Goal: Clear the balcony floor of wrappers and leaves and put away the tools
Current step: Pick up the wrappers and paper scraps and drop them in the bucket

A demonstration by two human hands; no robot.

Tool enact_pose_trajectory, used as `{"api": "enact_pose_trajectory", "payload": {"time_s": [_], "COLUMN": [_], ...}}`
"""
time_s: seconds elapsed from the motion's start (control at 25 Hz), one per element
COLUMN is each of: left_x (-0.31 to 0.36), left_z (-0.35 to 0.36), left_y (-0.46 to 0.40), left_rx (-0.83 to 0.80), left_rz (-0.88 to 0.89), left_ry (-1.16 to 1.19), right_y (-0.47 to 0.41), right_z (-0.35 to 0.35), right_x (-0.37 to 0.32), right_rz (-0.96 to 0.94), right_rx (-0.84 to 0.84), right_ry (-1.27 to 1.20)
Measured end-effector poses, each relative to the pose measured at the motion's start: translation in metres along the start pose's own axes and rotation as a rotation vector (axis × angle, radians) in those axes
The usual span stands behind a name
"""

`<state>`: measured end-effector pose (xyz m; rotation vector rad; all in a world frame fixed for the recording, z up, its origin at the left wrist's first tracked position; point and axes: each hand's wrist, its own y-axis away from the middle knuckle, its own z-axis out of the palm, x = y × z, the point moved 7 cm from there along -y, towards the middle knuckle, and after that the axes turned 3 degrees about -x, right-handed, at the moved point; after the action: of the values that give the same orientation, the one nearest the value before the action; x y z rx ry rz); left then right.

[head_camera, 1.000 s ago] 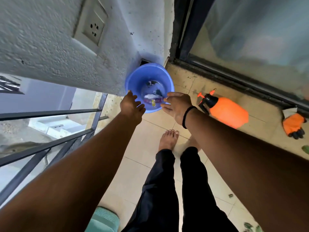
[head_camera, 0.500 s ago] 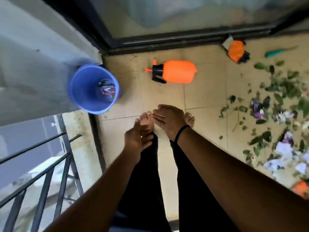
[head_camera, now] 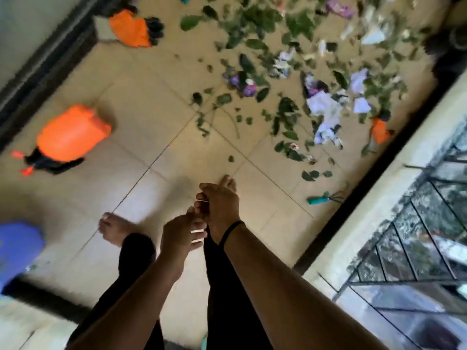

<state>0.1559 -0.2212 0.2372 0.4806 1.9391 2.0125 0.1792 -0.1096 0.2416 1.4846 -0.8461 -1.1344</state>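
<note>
Ahead, light, limp green leaves [head_camera: 255,20] and crumpled paper wrappers [head_camera: 326,109] await pinching; both hands [head_camera: 202,218] hang empty, loosely curled.

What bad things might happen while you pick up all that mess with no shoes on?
Two things, maybe. The bare foot could tread on the small hand rake lying near the railing side, and its prongs might hurt. Also, the leaves and wrappers are spread widely; both hands look empty, and the blue bucket sits far behind, so bits may drop on each trip back.
</note>
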Motion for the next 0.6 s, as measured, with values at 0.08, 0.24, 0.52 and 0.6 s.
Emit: {"api": "enact_pose_trajectory", "payload": {"time_s": [0.08, 0.24, 0.52, 0.6], "left_x": [0.019, 0.068, 0.1, 0.101], "left_z": [0.071, 0.187, 0.311, 0.327], "left_y": [0.016, 0.019, -0.057, -0.087], "left_rx": [-0.055, -0.114, -0.197, -0.245], "left_rz": [0.005, 0.151, 0.391, 0.421], "left_ry": [-0.09, -0.343, -1.084, -1.298], "right_y": [0.007, 0.015, -0.012, -0.025], "right_z": [-0.044, -0.116, -0.197, -0.209], "right_x": [-0.058, -0.152, -0.209, -0.213], "right_rz": [-0.076, -0.215, -0.287, -0.318], "right_rx": [0.012, 0.092, 0.222, 0.237], "right_ry": [-0.102, -0.263, -0.47, -0.517]}}
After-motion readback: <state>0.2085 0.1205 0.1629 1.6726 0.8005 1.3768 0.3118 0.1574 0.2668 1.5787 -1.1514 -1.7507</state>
